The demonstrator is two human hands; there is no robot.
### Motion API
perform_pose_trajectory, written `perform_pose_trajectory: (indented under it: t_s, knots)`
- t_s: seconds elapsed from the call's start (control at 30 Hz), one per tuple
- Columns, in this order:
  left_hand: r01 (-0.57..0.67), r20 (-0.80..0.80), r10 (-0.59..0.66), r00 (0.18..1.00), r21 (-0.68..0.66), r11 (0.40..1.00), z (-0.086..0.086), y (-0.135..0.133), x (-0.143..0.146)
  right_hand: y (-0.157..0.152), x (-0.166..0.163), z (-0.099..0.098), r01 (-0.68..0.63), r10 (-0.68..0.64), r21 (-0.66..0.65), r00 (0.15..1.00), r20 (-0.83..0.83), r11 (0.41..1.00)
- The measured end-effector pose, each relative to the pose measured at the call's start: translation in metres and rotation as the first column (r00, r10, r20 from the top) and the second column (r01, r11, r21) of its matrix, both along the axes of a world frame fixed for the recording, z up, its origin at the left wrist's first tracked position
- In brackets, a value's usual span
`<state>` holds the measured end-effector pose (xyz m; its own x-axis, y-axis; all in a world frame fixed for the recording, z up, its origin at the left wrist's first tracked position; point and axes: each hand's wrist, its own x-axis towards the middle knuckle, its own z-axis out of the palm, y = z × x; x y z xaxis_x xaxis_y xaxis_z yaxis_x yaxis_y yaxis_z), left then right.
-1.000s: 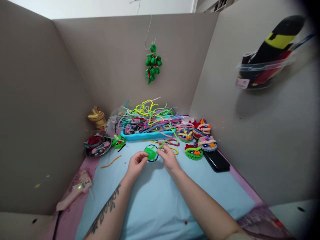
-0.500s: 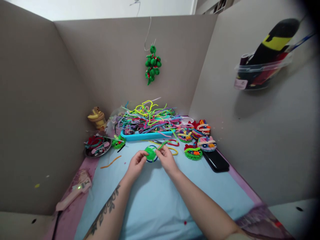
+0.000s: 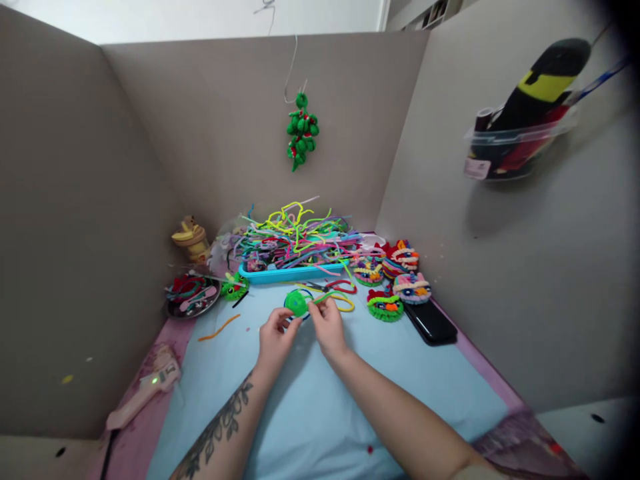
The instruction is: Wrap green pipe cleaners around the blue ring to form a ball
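Note:
My left hand (image 3: 276, 335) pinches the lower edge of a round green pipe-cleaner coil (image 3: 296, 303) with a dark blue ring around it. Thumb and fingers of my right hand (image 3: 328, 328) are closed on a green pipe cleaner (image 3: 327, 295) that runs out from the coil's right side. Both hands hover over the light blue cloth (image 3: 320, 393). Just beyond my right hand lie scissors (image 3: 345, 287) with a red handle loop and a yellow one.
A blue tray (image 3: 295, 273) heaped with colourful pipe cleaners stands at the back. Finished pipe-cleaner pieces (image 3: 385, 307) and a black phone (image 3: 431, 325) lie to the right. On the left are a metal bowl (image 3: 200, 310), an orange pipe cleaner (image 3: 219, 328) and a pink glue gun (image 3: 145, 395).
My left hand's grip has shifted to the coil's lower edge, so more of its green face shows. The right hand still pinches the green pipe cleaner. The view has shifted slightly.

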<state>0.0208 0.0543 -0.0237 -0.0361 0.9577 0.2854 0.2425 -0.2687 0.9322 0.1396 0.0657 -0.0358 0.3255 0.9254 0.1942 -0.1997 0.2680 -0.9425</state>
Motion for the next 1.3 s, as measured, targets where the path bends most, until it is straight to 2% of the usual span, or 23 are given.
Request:
perform_pose_trajectory:
  t_s: [0.1, 0.27, 0.4, 0.5, 0.67, 0.8, 0.87, 0.9, 0.93, 0.97, 1.0, 1.03, 1.07, 1.17, 1.3]
  knots:
    - [-0.038, 0.047, 0.039, 0.998, -0.014, 0.999, 0.0, 0.002, -0.002, -0.003, -0.003, 0.001, -0.029, 0.029, 0.009, 0.999, 0.013, 1.0]
    - [-0.024, 0.123, 0.028, 0.992, -0.035, 0.999, 0.003, 0.003, -0.004, -0.002, -0.001, 0.001, -0.06, 0.06, -0.007, 0.998, -0.021, 0.998]
    - [-0.019, 0.09, 0.021, 0.996, -0.025, 1.0, 0.003, 0.002, -0.005, 0.0, 0.001, 0.0, -0.112, 0.11, -0.02, 0.989, -0.102, 0.993]
    - [-0.023, 0.063, 0.023, 0.998, -0.004, 1.0, 0.004, 0.002, -0.006, 0.002, 0.003, -0.001, -0.143, 0.138, -0.034, 0.985, -0.105, 0.989]
    - [-0.068, 0.159, 0.074, 0.985, -0.044, 0.997, 0.004, 0.005, -0.012, 0.004, 0.004, -0.002, -0.137, 0.143, -0.064, 0.985, 0.097, 0.988]
    - [-0.116, 0.301, 0.135, 0.944, -0.082, 0.99, 0.004, 0.013, -0.02, -0.001, 0.03, 0.007, -0.018, 0.043, -0.083, 0.947, 0.32, 0.996]
    - [-0.132, 0.338, 0.157, 0.928, -0.093, 0.987, 0.003, 0.016, -0.023, -0.01, 0.063, 0.011, 0.152, -0.103, -0.062, 0.87, 0.483, 0.986]
    - [-0.136, 0.354, 0.161, 0.921, -0.096, 0.986, 0.003, 0.017, -0.024, -0.016, 0.083, 0.012, 0.285, -0.213, -0.032, 0.781, 0.586, 0.958]
    - [-0.133, 0.363, 0.159, 0.918, -0.097, 0.986, 0.003, 0.018, -0.024, -0.023, 0.105, 0.012, 0.414, -0.281, -0.016, 0.646, 0.71, 0.91]
    - [-0.125, 0.371, 0.152, 0.916, -0.095, 0.988, 0.003, 0.018, -0.024, -0.03, 0.127, 0.01, 0.549, -0.303, -0.009, 0.475, 0.826, 0.836]
    - [-0.112, 0.375, 0.139, 0.916, -0.093, 0.989, 0.003, 0.018, -0.023, -0.036, 0.149, 0.008, 0.671, -0.265, -0.023, 0.325, 0.908, 0.741]
    - [-0.1, 0.376, 0.127, 0.918, -0.091, 0.991, 0.003, 0.018, -0.022, -0.041, 0.168, 0.006, 0.753, -0.183, -0.053, 0.226, 0.957, 0.656]
    - [-0.088, 0.376, 0.116, 0.919, -0.091, 0.992, 0.003, 0.018, -0.021, -0.044, 0.185, 0.003, 0.792, -0.084, -0.09, 0.175, 0.981, 0.604]
    - [-0.074, 0.367, 0.108, 0.924, -0.106, 0.992, 0.003, 0.016, -0.02, -0.043, 0.218, -0.005, 0.802, 0.117, -0.189, 0.149, 0.982, 0.566]
    - [-0.093, 0.372, 0.127, 0.92, -0.107, 0.99, 0.003, 0.017, -0.021, -0.028, 0.232, -0.005, 0.786, 0.205, -0.284, 0.202, 0.958, 0.549]
